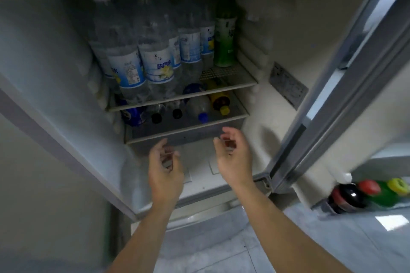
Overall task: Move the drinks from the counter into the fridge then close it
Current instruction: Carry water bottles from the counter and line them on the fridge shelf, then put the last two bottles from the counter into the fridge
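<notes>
- The left hand [165, 167] hangs in front of the open fridge [55, 68], below the lower shelf [186, 132]; its grip is loose, fingers lightly curled and apart, with nothing in them.
- The right hand [233, 157] is level with it, just to the right, palm turned toward the left hand; its grip is likewise relaxed and empty, thumb and fingers spread.
- Neither hand touches the lower shelf; both sit just in front of its front edge, over the pale fridge floor [199, 162].
- On the lower shelf, drinks lie on their sides with caps pointing outward: a blue can [133, 115] at the left end, two dark-capped bottles [166, 112] beside it, a clear bottle with a blue cap [199, 107] next, and a yellow-capped bottle [220, 101] at the right end.
- Above the lower shelf, the upper wire shelf [228, 75] carries upright clear water bottles [155, 57] with blue-and-white labels, packed in rows from the left wall toward the middle.
- A green bottle [225, 35] stands at the right rear of the upper wire shelf, next to the water bottles.
- The fridge door [346, 77] stands open to the right of the lower shelf.
- A door bin [328, 207] low on the door holds more drinks: a dark bottle with a red cap [346, 197], a red cap [369, 187] and a green bottle with a yellow cap [397, 186], all blurred.
- Pale floor tiles [221, 257] show beneath the arms.
</notes>
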Tool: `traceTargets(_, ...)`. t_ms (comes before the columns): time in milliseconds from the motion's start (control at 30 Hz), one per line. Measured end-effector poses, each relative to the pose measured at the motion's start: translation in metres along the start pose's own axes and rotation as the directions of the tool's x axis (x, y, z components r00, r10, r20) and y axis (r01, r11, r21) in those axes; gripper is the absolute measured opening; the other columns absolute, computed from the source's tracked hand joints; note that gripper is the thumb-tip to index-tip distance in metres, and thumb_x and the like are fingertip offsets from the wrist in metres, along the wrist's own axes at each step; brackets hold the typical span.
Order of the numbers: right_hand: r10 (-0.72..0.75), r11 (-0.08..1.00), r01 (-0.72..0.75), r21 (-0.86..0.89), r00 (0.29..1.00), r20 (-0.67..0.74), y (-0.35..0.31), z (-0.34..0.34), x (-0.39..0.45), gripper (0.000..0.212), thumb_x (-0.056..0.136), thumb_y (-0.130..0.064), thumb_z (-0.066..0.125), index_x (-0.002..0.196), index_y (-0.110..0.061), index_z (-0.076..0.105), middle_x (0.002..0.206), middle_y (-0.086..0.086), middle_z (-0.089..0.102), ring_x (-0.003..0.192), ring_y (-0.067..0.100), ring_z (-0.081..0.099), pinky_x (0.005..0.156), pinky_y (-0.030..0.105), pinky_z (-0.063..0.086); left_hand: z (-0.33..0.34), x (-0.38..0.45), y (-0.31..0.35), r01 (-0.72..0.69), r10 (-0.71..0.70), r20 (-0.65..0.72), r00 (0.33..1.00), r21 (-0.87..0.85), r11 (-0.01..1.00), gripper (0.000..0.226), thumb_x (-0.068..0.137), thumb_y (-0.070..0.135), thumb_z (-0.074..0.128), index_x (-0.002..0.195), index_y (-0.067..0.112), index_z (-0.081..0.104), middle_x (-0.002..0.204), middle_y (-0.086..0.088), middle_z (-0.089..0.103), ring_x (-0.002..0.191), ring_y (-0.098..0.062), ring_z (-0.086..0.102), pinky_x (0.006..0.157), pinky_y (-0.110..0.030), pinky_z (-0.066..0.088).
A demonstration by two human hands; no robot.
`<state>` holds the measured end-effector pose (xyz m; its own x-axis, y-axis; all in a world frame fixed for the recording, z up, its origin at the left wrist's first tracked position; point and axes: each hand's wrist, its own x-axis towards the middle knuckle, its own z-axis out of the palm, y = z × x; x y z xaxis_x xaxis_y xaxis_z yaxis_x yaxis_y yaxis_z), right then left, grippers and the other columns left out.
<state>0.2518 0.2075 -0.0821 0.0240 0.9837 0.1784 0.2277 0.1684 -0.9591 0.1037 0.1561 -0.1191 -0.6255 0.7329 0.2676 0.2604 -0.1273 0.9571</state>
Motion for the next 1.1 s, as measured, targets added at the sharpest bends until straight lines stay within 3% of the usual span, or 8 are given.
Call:
traceTargets(167,0.216,0.976,-0.217,-0.017,0.975,-0.059,0.049,-0.078,-0.071,0.020,0.089,-0.017,0.071,0.106,-0.023,0.062,0.093,-0.009,0.064,0.081,-0.003,0.059,0.076,0.006,0.045,0.026,-0.070,-0.026,0.087,-0.124,0.231,0.965,0.163,0.983,0.034,0.093,0.015,0.062,0.120,0.032,0.051,0.095,0.015,0.062,0.083,0.009,0.060,0.070,-0.007,0.046)
traceTargets(233,0.323,0.946,-0.325,0.002,0.940,-0.110,0.072,-0.120,-0.109,0.018,0.089,-0.015,0.073,0.103,-0.020,0.062,0.088,-0.002,0.065,0.078,0.005,0.061,0.074,0.008,0.045,0.038,-0.109,-0.041,0.113,-0.185,0.321,0.929,0.228,0.967,0.028,0.093,0.018,0.063,0.117,0.031,0.055,0.089,0.012,0.064,0.075,0.003,0.062,0.068,-0.017,0.051)
traceTargets(333,0.485,0.869,-0.494,0.027,0.839,-0.245,0.106,-0.186,-0.173,0.022,0.087,-0.021,0.074,0.107,-0.019,0.064,0.090,-0.004,0.066,0.081,0.010,0.064,0.076,0.014,0.050,0.043,-0.173,-0.067,0.163,-0.310,0.488,0.816,0.321,0.933,0.029,0.092,0.015,0.063,0.117,0.026,0.056,0.091,0.002,0.065,0.080,-0.017,0.064,0.073,-0.037,0.053)
traceTargets(467,0.654,0.725,-0.682,0.094,0.639,-0.404,0.146,-0.266,-0.272,0.024,0.087,-0.028,0.072,0.109,-0.020,0.065,0.096,0.000,0.067,0.085,0.013,0.065,0.080,0.032,0.054,0.033,-0.248,-0.095,0.154,-0.469,0.622,0.626,0.491,0.857,0.035,0.089,0.006,0.066,0.114,0.026,0.051,0.091,0.000,0.063,0.093,-0.031,0.066,0.083,-0.038,0.050)
traceTargets(700,0.804,0.491,-0.793,0.362,0.253,-0.538,0.192,-0.348,-0.458,0.031,0.085,-0.026,0.074,0.112,-0.013,0.065,0.093,0.003,0.067,0.082,0.020,0.065,0.073,0.033,0.052,-0.002,-0.323,-0.110,0.025,-0.716,0.561,0.416,0.780,0.626,0.042,0.079,0.007,0.077,0.118,0.004,0.062,0.093,-0.017,0.069,0.089,-0.030,0.068,0.083,-0.036,0.046)
traceTargets(800,0.840,0.398,-0.792,0.463,0.113,-0.530,0.200,-0.356,-0.514,0.032,0.084,-0.028,0.072,0.111,-0.014,0.062,0.097,0.005,0.066,0.085,0.025,0.064,0.079,0.041,0.055,-0.013,-0.337,-0.101,-0.055,-0.769,0.514,0.381,0.843,0.536,0.051,0.067,0.024,0.077,0.109,-0.001,0.066,0.100,-0.019,0.065,0.099,-0.035,0.064,0.082,-0.037,0.042)
traceTargets(933,0.863,0.289,-0.774,0.563,-0.043,-0.503,0.206,-0.355,-0.563,0.028,0.085,-0.029,0.072,0.107,-0.014,0.061,0.099,0.008,0.066,0.082,0.023,0.061,0.078,0.041,0.054,-0.007,-0.343,-0.102,-0.069,-0.803,0.465,0.372,0.877,0.476,0.074,0.053,0.028,0.070,0.118,-0.005,0.062,0.112,-0.022,0.064,0.103,-0.038,0.062,0.088,-0.042,0.046)
traceTargets(1100,0.871,0.156,-0.748,0.645,-0.203,-0.447,0.205,-0.347,-0.597,0.023,0.089,-0.025,0.069,0.105,-0.011,0.060,0.098,0.009,0.062,0.077,0.023,0.059,0.070,0.038,0.053,0.030,-0.343,-0.117,-0.168,-0.821,0.476,0.316,0.879,0.445,0.050,0.078,0.008,0.078,0.122,-0.005,0.060,0.111,-0.023,0.064,0.092,-0.035,0.064,0.088,-0.046,0.052)
